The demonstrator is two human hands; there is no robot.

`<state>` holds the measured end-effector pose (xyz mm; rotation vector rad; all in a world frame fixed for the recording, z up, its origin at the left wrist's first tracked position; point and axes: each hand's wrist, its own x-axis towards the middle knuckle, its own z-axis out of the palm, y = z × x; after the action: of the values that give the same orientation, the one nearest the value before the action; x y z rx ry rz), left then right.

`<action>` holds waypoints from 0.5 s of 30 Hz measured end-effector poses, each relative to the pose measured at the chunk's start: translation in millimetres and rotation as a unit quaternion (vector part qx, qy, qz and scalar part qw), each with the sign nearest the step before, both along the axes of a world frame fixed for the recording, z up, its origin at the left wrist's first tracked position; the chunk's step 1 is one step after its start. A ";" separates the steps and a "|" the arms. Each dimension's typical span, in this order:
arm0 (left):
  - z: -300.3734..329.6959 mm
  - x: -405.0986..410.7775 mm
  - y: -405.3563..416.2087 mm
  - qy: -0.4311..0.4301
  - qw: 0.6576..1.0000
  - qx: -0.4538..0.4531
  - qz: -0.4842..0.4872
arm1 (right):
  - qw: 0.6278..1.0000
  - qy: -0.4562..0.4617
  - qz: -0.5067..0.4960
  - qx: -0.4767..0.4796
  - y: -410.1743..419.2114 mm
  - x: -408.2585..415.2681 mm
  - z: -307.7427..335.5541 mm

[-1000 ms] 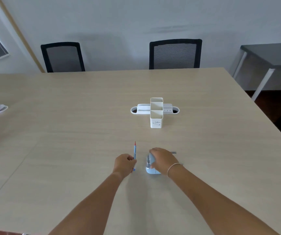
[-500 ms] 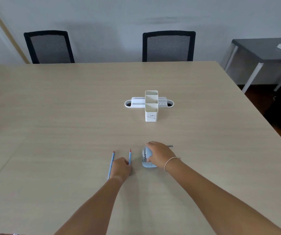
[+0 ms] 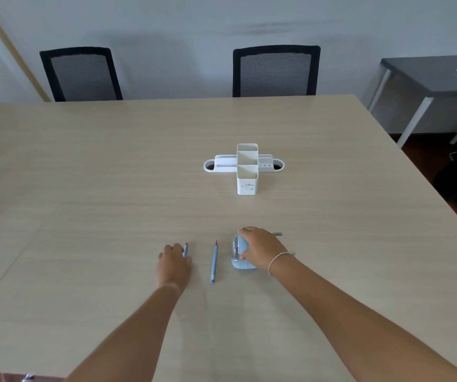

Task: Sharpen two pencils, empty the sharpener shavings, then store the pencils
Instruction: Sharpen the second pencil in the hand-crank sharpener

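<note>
Pencils: your left hand (image 3: 173, 264) grasps the left pencil (image 3: 185, 249); your right hand (image 3: 260, 250) clasps the sharpener (image 3: 239, 256); emptying, storing remain.

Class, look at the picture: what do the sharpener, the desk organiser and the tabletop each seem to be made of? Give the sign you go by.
Sharpener: probably plastic; smooth pale-blue body with a see-through front part.
Desk organiser: likely moulded white plastic; thin even walls, matte, rounded corners.
Tabletop: wood-look laminate or veneer; pale, fine straight grain, faint sheen.
</note>
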<state>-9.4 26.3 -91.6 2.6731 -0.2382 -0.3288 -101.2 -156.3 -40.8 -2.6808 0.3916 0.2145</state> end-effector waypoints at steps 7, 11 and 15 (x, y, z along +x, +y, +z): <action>-4.3 6.7 12.7 0.042 0.996 0.075 -0.017 | 1.000 0.002 0.001 0.001 -0.5 -0.7 -0.7; -4.2 7.9 10.7 0.037 0.996 0.069 -0.033 | 1.000 0.003 -0.001 0.004 -0.8 -0.5 -0.7; 4.8 10.4 7.0 0.023 0.997 0.028 -0.067 | 1.000 0.002 0.002 0.001 -0.5 -0.8 -0.4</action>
<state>1.0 33.3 -86.8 2.7063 -0.4017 -0.4432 -102.0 -156.8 -41.2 -2.6796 0.3861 0.2208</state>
